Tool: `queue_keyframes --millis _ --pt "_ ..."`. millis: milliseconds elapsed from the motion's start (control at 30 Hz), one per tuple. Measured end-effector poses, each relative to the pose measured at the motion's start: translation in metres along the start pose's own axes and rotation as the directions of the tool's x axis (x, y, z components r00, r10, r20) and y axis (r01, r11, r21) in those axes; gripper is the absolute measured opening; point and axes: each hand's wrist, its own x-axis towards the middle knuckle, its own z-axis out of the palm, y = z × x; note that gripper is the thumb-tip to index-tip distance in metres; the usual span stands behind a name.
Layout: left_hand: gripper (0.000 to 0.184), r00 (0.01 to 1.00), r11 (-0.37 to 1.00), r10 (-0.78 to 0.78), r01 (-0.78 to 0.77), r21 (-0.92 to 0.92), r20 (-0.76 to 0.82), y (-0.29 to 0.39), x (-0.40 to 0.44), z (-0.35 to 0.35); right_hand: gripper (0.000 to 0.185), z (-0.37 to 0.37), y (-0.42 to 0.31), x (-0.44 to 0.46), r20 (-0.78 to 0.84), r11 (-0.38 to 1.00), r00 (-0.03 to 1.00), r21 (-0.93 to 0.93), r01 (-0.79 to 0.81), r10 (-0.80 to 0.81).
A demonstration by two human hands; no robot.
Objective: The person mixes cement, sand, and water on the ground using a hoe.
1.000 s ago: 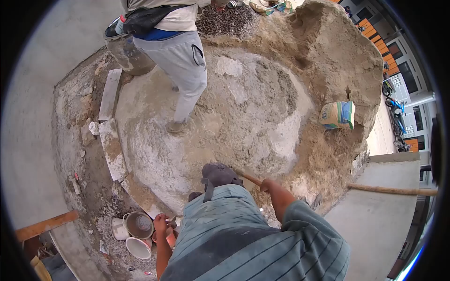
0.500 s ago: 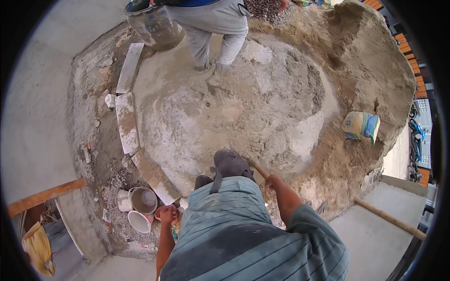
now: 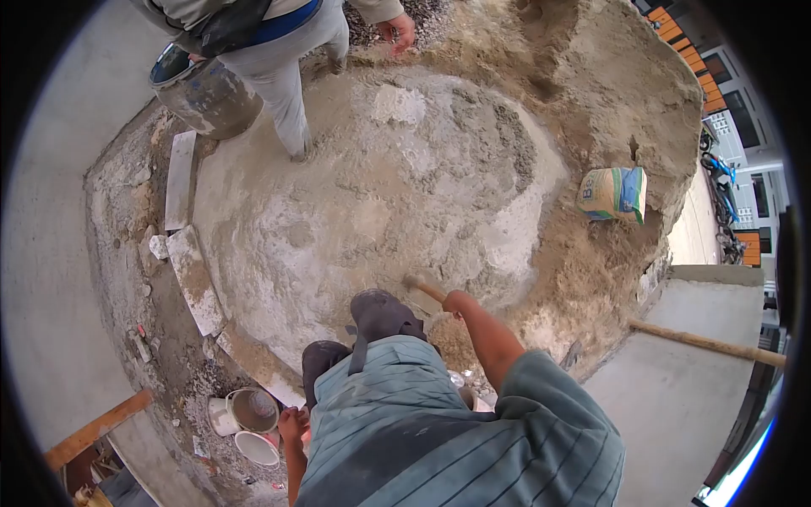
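My right hand [image 3: 456, 305] is closed around the wooden handle of a tool [image 3: 429, 290]. The handle slants up and left past my knee, over the wet mortar [image 3: 363, 211]; most of the tool is hidden, so its kind does not show. My left hand [image 3: 293, 422] hangs low at my side with loosely bent fingers and nothing visible in it. Close by it, to the left, stand several buckets [image 3: 253, 411]. My dark-trousered knee [image 3: 380, 314] is bent at the near edge of the mortar.
A co-worker in grey trousers [image 3: 283, 93] stands in the mortar at the back left, beside a large drum [image 3: 211, 101]. Pale slabs [image 3: 196, 283] line the left edge. A sand pile [image 3: 617, 93] and a cement bag [image 3: 612, 194] lie right. A wooden pole [image 3: 710, 342] lies lower right.
The co-worker has stepped left toward the drum, and a hand now shows at the top. My right hand and the tool handle have risen slightly. My view has shifted to the right.
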Motion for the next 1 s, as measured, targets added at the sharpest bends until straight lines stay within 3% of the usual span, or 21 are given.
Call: queue_keyframes --millis 167,333,500,733,867,967,1000 --pt "0.016 0.997 0.994 0.063 -0.059 -0.090 0.043 0.008 0.017 -0.001 0.032 -0.009 -0.011 -0.017 0.014 1.000 1.000 0.001 0.003 -0.003" --pt "0.014 0.989 0.990 0.139 -0.136 -0.043 0.058 0.025 0.032 -0.020 0.034 0.018 -0.018 -0.033 -0.115 0.961 0.993 0.278 0.005 0.028" --pt "0.013 1.000 0.997 0.017 -0.015 -0.077 0.019 0.029 0.062 -0.061 0.032 0.040 -0.041 -0.068 -0.175 0.921 0.980 0.388 -0.024 0.099" --pt "0.015 0.995 0.983 0.100 -0.101 -0.152 -0.011 0.010 0.079 -0.106 0.024 0.079 -0.072 -0.055 -0.184 0.951 0.978 0.308 -0.033 0.093" --pt "0.015 0.999 0.973 0.038 -0.032 -0.229 0.024 -0.055 0.102 -0.126 0.021 0.103 -0.086 -0.047 -0.237 0.977 0.970 0.213 -0.007 0.058" --pt "0.014 0.986 0.966 0.105 -0.069 -0.248 0.133 -0.140 0.138 -0.145 0.025 0.113 -0.093 -0.041 -0.266 0.996 0.964 0.085 0.011 0.012" --pt "0.013 0.997 0.989 0.069 -0.064 -0.132 0.031 -0.131 0.114 -0.143 0.026 0.117 -0.096 -0.040 -0.290 0.996 0.957 0.083 0.016 0.009"
